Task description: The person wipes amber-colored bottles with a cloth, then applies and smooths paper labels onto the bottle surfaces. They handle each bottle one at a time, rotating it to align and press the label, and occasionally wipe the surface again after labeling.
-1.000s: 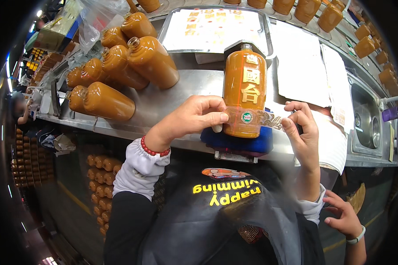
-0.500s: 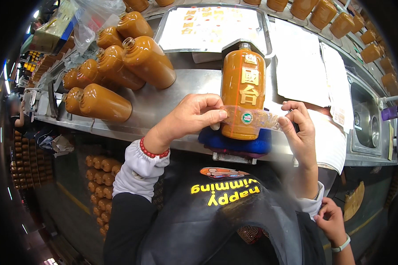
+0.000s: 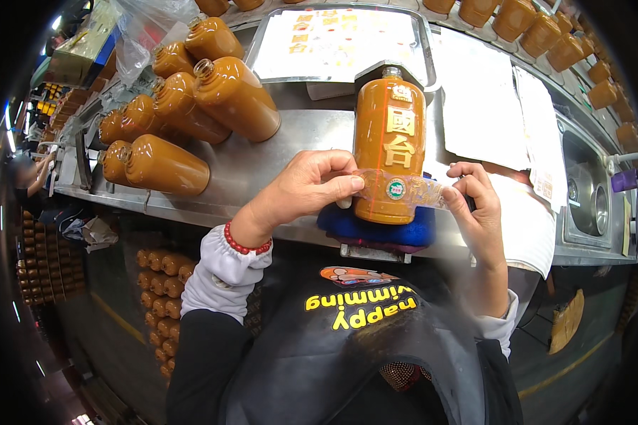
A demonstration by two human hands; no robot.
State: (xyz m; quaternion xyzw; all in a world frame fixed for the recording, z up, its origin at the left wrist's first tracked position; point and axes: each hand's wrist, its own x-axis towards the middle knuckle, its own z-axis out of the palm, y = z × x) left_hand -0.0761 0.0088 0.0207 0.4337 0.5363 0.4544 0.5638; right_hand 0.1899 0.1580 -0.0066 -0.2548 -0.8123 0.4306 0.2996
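Two pinches of mine, left hand [image 3: 319,184] at nine o'clock, right hand [image 3: 477,205] at three, hold a clear strip [image 3: 412,190] across the lower front of the brown bottle [image 3: 388,134]. Uneven pull could crease or skew it. The steel bench [image 3: 306,134] ends close at six; bare room opens toward nine, other bottles [image 3: 237,99] at ten.

There were two worker's hands, one left hand [image 3: 301,187] and one right hand [image 3: 480,212], one clear strip [image 3: 424,190] and one brown bottle [image 3: 372,145] at the hands. The cluster on the left [image 3: 241,99] numbered eight bottles. There was one metal tray [image 3: 290,80], one blue cushion [image 3: 423,228], one sink [image 3: 588,230], one red bracelet [image 3: 241,246] and one wooden disc [image 3: 568,322]. The far row [image 3: 514,20] held perhaps ten or more bottles, blurred toward the rim.
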